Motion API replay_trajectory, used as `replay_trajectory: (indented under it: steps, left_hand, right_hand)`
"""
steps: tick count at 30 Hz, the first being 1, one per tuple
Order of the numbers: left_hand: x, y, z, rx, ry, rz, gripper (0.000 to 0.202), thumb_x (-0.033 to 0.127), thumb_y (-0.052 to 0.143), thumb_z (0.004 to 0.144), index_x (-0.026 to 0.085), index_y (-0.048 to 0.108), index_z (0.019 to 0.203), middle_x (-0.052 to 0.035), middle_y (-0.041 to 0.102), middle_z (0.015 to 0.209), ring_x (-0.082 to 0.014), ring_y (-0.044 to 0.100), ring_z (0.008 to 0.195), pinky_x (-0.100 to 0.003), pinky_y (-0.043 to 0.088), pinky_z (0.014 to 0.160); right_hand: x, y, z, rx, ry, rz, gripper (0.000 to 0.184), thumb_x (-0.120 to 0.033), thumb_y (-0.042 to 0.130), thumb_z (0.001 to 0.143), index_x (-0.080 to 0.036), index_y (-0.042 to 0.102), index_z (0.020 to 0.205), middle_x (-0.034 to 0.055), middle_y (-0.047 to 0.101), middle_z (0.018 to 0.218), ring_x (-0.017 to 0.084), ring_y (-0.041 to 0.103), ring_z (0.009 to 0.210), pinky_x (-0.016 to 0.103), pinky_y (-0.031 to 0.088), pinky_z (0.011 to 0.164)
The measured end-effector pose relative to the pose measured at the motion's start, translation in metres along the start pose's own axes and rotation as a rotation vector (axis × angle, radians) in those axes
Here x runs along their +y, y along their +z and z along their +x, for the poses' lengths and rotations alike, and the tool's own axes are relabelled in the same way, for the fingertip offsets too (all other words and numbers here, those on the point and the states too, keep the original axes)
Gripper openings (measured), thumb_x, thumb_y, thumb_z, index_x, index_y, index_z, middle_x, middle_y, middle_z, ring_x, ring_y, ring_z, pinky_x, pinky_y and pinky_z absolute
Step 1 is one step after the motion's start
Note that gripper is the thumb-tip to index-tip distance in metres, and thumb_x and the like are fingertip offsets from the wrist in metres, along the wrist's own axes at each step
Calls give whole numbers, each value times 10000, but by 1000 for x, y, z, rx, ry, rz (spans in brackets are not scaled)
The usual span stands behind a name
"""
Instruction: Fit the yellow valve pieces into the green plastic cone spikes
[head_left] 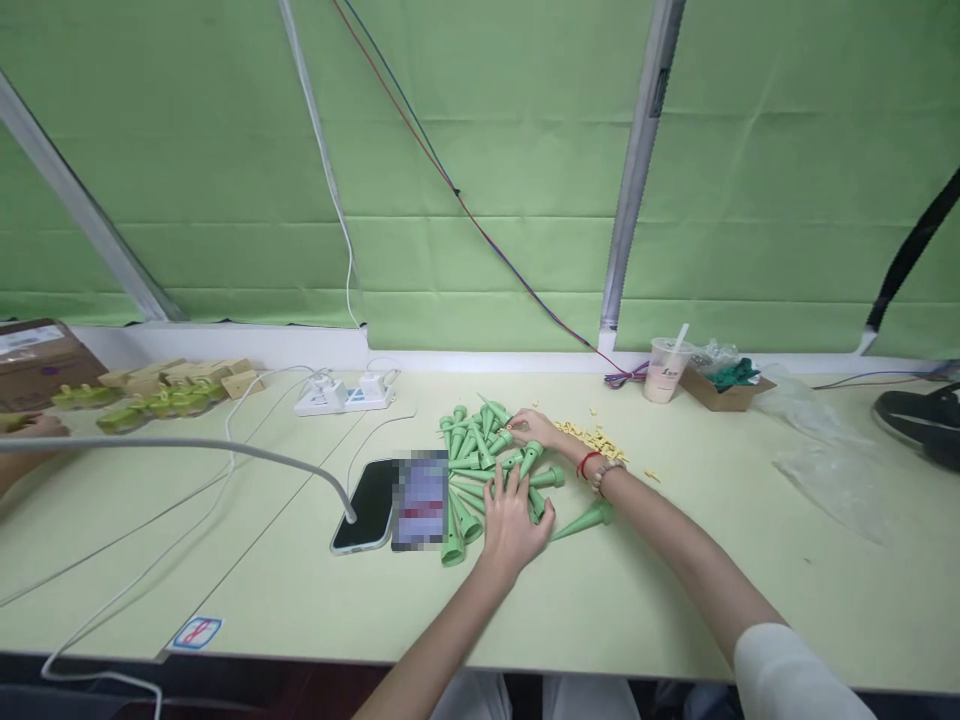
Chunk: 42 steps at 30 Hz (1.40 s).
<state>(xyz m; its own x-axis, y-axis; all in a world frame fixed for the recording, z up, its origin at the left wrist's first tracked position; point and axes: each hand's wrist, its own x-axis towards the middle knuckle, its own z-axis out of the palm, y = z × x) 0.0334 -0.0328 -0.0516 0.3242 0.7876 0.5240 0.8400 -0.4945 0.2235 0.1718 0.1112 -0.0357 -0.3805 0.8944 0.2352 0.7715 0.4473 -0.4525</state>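
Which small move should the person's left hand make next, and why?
Probably the left hand should draw the outlying green cone toward the other green cones: it lies at their right side, its narrow tip close to that hand's thumb.

Cones (466,440) heaped mid-desk (637,610). Small pieces (596,440) scattered behind and right of them. Left of heap: screen device (421,500), then phone (371,500) beside it. Power strip (346,402) behind phone, near back edge. Cup (664,375) by back edge, right of small pieces; open box (724,399) just right of cup; plastic bag (829,490) farther right. Sticker (197,633) at front edge, left of phone.
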Motion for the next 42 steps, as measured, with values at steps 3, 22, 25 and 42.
replay_trajectory:
  steps: [3,22,25,42]
  left_hand:
    - [0,0,-1,-4,-3,-13,403,375,427,768,155,571,1074,-85,481,1266,-320,275,1258,-478,271,983]
    - [-1,1,0,14,-4,-32,381,358,466,750,181,585,1066,-76,511,1232,-300,300,1245,-464,297,974]
    - [-1,1,1,4,16,-43,368,348,467,750,187,595,1056,-59,511,1237,-296,301,1246,-459,287,988]
    - [1,3,-1,14,40,-80,377,388,486,727,192,602,1028,-54,538,1200,-305,299,1240,-456,266,992]
  right_hand:
    - [-2,0,4,14,-59,37,319,-185,520,746,-164,617,1050,79,582,1041,174,536,931,276,407,820]
    - [21,-24,-32,-186,59,-368,257,-245,401,851,-124,581,989,180,546,1016,266,535,926,425,376,823]
    - [21,-36,-32,-175,112,-369,216,-245,532,755,-137,625,917,176,581,987,307,525,962,456,362,828]
    - [-57,-25,-2,-238,116,-305,94,-176,698,538,-151,689,627,74,678,681,178,602,629,238,420,587]
